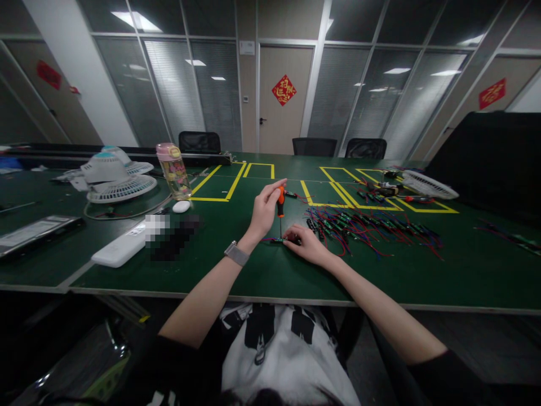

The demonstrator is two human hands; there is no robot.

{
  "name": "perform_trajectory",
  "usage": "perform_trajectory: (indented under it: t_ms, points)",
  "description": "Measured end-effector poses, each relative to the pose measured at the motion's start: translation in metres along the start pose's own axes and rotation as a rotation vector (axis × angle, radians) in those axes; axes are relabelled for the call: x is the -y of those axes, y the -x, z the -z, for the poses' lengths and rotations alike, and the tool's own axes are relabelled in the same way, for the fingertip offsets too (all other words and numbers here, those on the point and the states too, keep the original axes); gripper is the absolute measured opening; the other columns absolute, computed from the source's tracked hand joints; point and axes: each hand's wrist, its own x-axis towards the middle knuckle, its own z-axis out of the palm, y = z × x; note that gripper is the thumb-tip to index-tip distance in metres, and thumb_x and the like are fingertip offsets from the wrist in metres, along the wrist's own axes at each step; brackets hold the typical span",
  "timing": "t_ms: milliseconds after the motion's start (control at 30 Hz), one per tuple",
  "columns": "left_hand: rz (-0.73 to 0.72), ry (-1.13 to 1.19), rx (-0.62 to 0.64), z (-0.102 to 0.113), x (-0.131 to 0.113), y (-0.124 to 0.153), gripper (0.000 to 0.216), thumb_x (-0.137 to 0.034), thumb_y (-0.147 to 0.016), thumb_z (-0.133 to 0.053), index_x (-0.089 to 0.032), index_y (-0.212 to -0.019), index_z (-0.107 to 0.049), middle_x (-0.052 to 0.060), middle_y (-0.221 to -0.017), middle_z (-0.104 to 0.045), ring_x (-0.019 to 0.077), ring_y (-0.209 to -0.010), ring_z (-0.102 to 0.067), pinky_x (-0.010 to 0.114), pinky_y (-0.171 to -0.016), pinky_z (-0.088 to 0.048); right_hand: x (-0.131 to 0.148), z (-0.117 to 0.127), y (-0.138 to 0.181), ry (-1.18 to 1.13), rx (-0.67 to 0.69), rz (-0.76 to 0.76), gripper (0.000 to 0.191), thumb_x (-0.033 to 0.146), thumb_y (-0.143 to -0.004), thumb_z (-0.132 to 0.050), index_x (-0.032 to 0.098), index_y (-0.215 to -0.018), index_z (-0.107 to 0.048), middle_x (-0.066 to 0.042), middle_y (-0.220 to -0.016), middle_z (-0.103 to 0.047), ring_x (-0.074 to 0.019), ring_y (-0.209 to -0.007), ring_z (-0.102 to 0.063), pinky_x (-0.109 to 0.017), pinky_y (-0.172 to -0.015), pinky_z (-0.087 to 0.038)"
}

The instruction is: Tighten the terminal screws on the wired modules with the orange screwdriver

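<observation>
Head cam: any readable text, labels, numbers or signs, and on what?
No text reads clearly.
Diamond sign, red, on the middle door: gold characters, too blurred.
Right-hand sign, red, on the right door: gold marks, too small.
Left-hand sign, red, on the left door: unreadable.
White device on the table: label too small, part pixelated.
Bottle: print too small.
Orange screwdriver in the left hand: no marking visible.
</observation>
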Motion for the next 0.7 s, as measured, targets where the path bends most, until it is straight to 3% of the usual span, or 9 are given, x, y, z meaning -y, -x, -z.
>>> perform_trajectory:
  t_ms: [100,267,367,500,600,700]
  points:
    - [0.046,0.068,0.042,-0.0010,0.0001,0.0001,0.031,-0.023,-0.091,-0.043,-0.020,-0.117,-0.060,0.006,-0.104,-0.067,0.0129,-0.086,-0.064,0.028,-0.080,-0.050,0.0000,0.0000,-0.0002,-0.003,0.000,0.004,0.006,0.015,-0.079,-0.060,0.016,-0.084,-0.063,-0.001,-0.077,-0.054,-0.0130,-0.068,-0.053,-0.025,-0.064,-0.043]
    - [-0.069,-0.104,-0.041,0.0000,-0.0019,0.0025,0.023,-0.027,-0.083,-0.060,-0.021,-0.103,-0.068,0.005,-0.098,-0.064,0.0131,-0.085,-0.061,0.024,-0.075,-0.049,0.0002,-0.0001,-0.0001,0.001,0.000,0.002,0.006,0.015,-0.079,-0.060,0.017,-0.084,-0.063,-0.001,-0.076,-0.054,-0.0129,-0.068,-0.053,-0.025,-0.064,-0.043]
    - [-0.078,-0.111,-0.049,0.0011,-0.0026,0.0018,0.021,-0.025,-0.086,-0.053,-0.021,-0.100,-0.069,0.006,-0.104,-0.064,0.0150,-0.094,-0.060,0.026,-0.080,-0.049,-0.0007,-0.0005,-0.0001,0.006,0.001,0.003,0.006,0.015,-0.079,-0.060,0.016,-0.085,-0.063,-0.001,-0.077,-0.054,-0.0129,-0.068,-0.053,-0.025,-0.063,-0.043]
    - [0.000,0.043,0.031,0.0004,-0.0015,0.0000,0.030,-0.021,-0.090,-0.043,-0.021,-0.111,-0.064,0.007,-0.113,-0.066,0.0159,-0.094,-0.063,0.031,-0.084,-0.050,-0.0017,-0.0009,-0.0003,0.012,0.004,0.001,0.006,0.015,-0.079,-0.060,0.016,-0.084,-0.063,-0.001,-0.076,-0.054,-0.0129,-0.068,-0.053,-0.025,-0.063,-0.042]
    - [0.019,0.055,0.038,-0.0005,-0.0010,0.0008,0.029,-0.025,-0.088,-0.050,-0.020,-0.113,-0.063,0.006,-0.102,-0.069,0.0136,-0.083,-0.064,0.027,-0.077,-0.051,-0.0013,-0.0006,-0.0004,0.017,0.002,0.006,0.005,0.015,-0.079,-0.060,0.017,-0.084,-0.063,-0.001,-0.076,-0.054,-0.0129,-0.067,-0.053,-0.025,-0.063,-0.042]
    - [-0.039,-0.049,-0.007,-0.0002,-0.0013,0.0022,0.025,-0.027,-0.083,-0.060,-0.021,-0.105,-0.067,0.005,-0.098,-0.067,0.0130,-0.084,-0.062,0.024,-0.073,-0.049,-0.0004,-0.0001,-0.0003,0.017,-0.003,0.013,0.006,0.015,-0.079,-0.060,0.017,-0.084,-0.063,-0.001,-0.076,-0.054,-0.0129,-0.067,-0.052,-0.025,-0.063,-0.042]
